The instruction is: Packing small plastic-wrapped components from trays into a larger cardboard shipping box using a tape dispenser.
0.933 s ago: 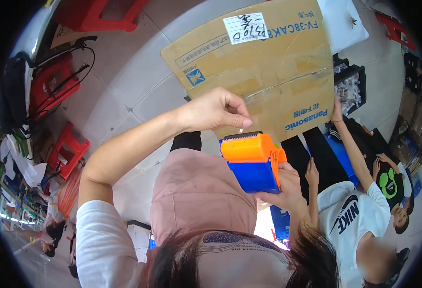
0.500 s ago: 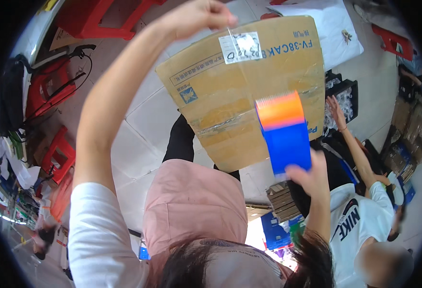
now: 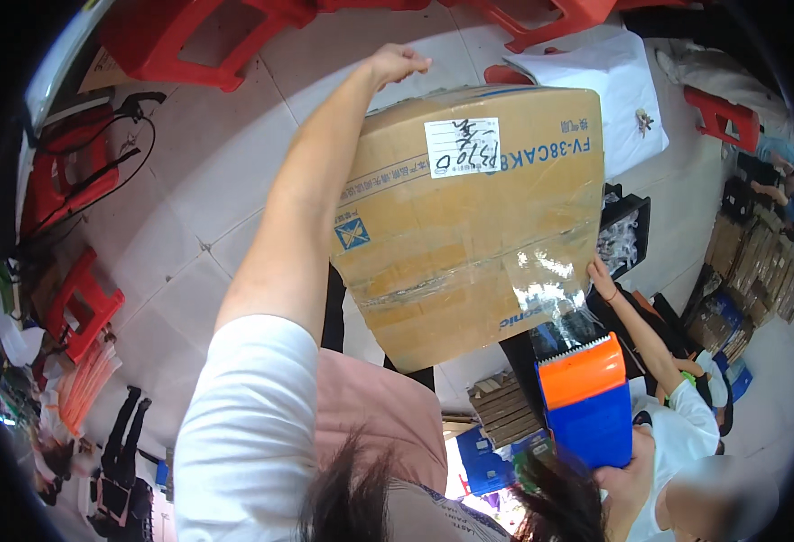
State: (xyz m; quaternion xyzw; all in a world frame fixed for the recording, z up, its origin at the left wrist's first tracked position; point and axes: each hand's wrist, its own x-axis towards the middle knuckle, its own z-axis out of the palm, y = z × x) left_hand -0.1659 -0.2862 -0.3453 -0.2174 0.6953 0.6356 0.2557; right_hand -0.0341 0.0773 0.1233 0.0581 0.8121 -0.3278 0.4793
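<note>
A large brown cardboard box [image 3: 451,235] fills the middle, tilted, with a white handwritten label [image 3: 463,148] near its far edge. My left hand [image 3: 401,65] is closed in a pinch just beyond that edge; whatever its fingertips hold, if anything, is too small to make out. In my right hand [image 3: 630,465], at the lower right, is a blue tape dispenser [image 3: 586,397] with an orange toothed head. Clear shiny tape [image 3: 548,285] stretches from the dispenser's teeth up onto the near right part of the box. Another person's hand [image 3: 603,280] touches the box's right side.
A co-worker in a white shirt [image 3: 695,420] stands close on the right. Beyond the box lie a white sheet [image 3: 618,117] and red stools [image 3: 207,41]. A black crate [image 3: 630,230] holds clear plastic items. Flattened cardboard [image 3: 510,411] is stacked near the lower middle.
The dispenser in my right hand has come down and nearer to me, and tape now spans box and dispenser. The co-worker's hand has moved onto the box's side.
</note>
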